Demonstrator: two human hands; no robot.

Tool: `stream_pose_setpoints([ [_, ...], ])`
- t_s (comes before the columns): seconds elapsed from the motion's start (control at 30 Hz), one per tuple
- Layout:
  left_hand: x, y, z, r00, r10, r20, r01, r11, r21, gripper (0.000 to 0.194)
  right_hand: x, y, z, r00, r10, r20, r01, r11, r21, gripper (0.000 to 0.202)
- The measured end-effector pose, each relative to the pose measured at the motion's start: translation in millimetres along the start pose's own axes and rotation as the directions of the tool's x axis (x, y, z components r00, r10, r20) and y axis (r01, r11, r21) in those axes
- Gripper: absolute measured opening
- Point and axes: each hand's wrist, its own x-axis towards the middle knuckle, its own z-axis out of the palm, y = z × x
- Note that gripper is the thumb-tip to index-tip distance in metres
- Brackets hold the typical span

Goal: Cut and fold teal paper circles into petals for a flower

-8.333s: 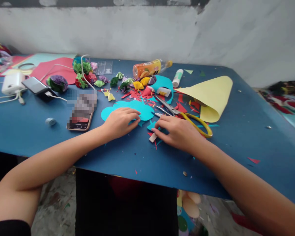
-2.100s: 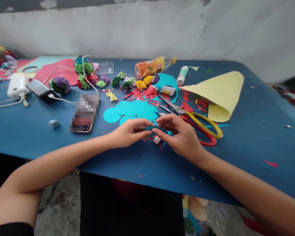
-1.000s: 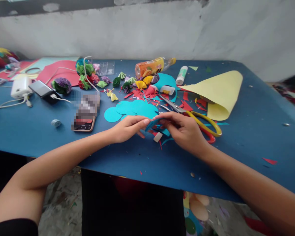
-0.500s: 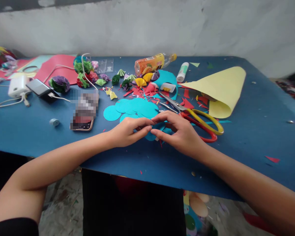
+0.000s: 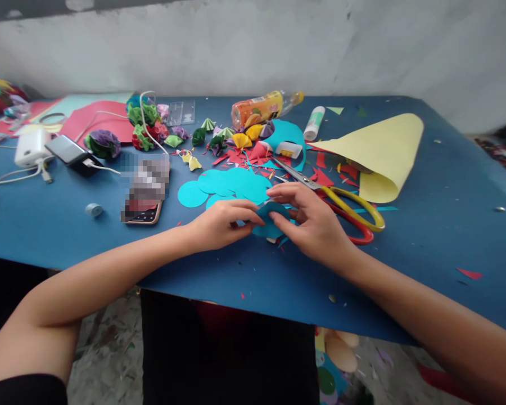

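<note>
A blue paper circle (image 5: pixel 271 223), slightly bent, is held up between both hands over the table's front part. My left hand (image 5: pixel 230 222) pinches its left edge with thumb and fingertips. On the other side, my right hand (image 5: pixel 306 216) grips the circle, its thumb on the near face and its other fingers partly behind. Flat on the table just beyond my left hand lie several overlapping blue paper circles (image 5: pixel 231 184). Scissors (image 5: pixel 335 199) with one yellow and one red handle rest right behind my right hand, blades pointing away to the left.
Red paper scraps (image 5: pixel 257 153) and small folded paper pieces (image 5: pixel 241 140) litter the middle. Behind them lie an orange drink bottle (image 5: pixel 261 107) and a glue stick (image 5: pixel 314 124). A rolled yellow sheet (image 5: pixel 383 152) is at right; a phone (image 5: pixel 145 194) and power bank (image 5: pixel 69 152) are at left.
The blue circle has turned so that more of its face shows between the hands. My right hand's fingers have lifted and spread slightly, and the fingertips of both hands have moved apart.
</note>
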Motion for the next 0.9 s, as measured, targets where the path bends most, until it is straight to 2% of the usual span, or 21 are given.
stream_pose_setpoints([
  [0.07, -0.1, -0.6, 1.5, 0.999, -0.037, -0.029, 0.037, 0.999, -0.001, 0.023, 0.5, 2.0, 0.0, 0.999, 0.03, -0.013, -0.031, 0.999, -0.03, 0.029],
  [0.2, -0.5, 0.0, 3.5, 0.978, -0.12, -0.169, 0.116, 0.993, -0.038, 0.026, 1.6, 3.2, -1.4, 0.998, 0.056, -0.017, -0.058, 0.995, -0.078, 0.035],
  [0.33, -1.0, 1.2, 3.1, 0.962, -0.109, -0.251, 0.097, 0.994, -0.059, 0.028, 1.7, -1.1, -3.4, 1.0, 0.006, -0.009, -0.007, 0.984, -0.175, 0.018],
  [0.6, -1.8, 1.3, 4.9, 0.962, -0.024, -0.273, 0.012, 0.999, -0.043, 0.029, 1.7, -4.1, -6.6, 0.996, -0.083, 0.02, 0.085, 0.955, -0.282, 0.005],
  [0.9, -1.5, 0.2, 5.3, 0.973, -0.056, -0.226, 0.056, 0.998, -0.007, 0.028, 0.4, 2.1, -5.7, 0.961, -0.274, 0.041, 0.272, 0.903, -0.333, 0.004],
])
